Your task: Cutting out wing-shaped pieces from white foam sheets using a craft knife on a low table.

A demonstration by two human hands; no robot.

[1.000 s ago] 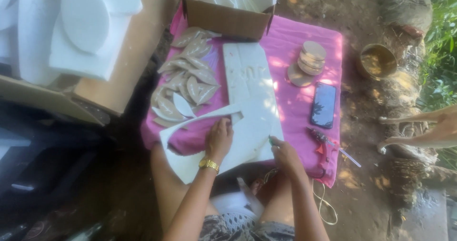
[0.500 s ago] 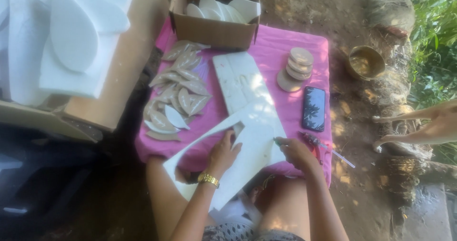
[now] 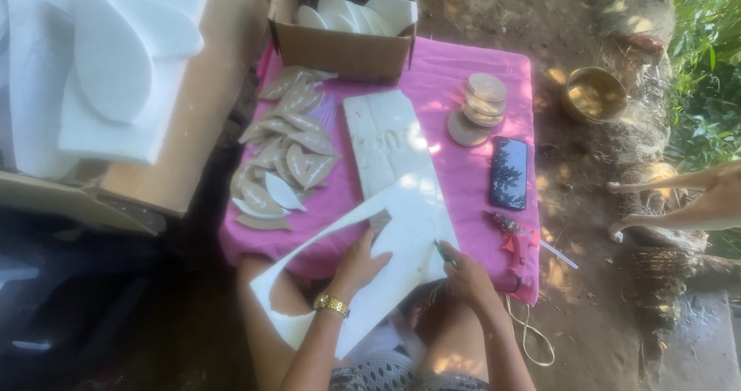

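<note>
A white foam sheet point(image 3: 390, 260) juts off the pink counter's point(image 3: 463, 167) near edge. The left hand point(image 3: 359, 266) presses it flat, fingers spread, steadying it; the right hand point(image 3: 463, 275) grips what seems a green-handled cutter point(image 3: 443, 253). Leaf-shaped pieces point(image 3: 282, 155), phone point(image 3: 509, 172) and glue gun point(image 3: 511, 240) crowd alongside.

Left hand point(image 3: 360, 266): forearm rises from the lower frame edge, wrist straight, palm down, fingers together and extended forward, thumb spread to the right; hand lies flat, pressing down. Right hand point(image 3: 463, 274): forearm enters from the lower right, wrist bent slightly inward, fingers curled into a closed pinch at the fingertips, knuckles up. Both hands lie near each other, not touching, elbows tucked close to the body
</note>
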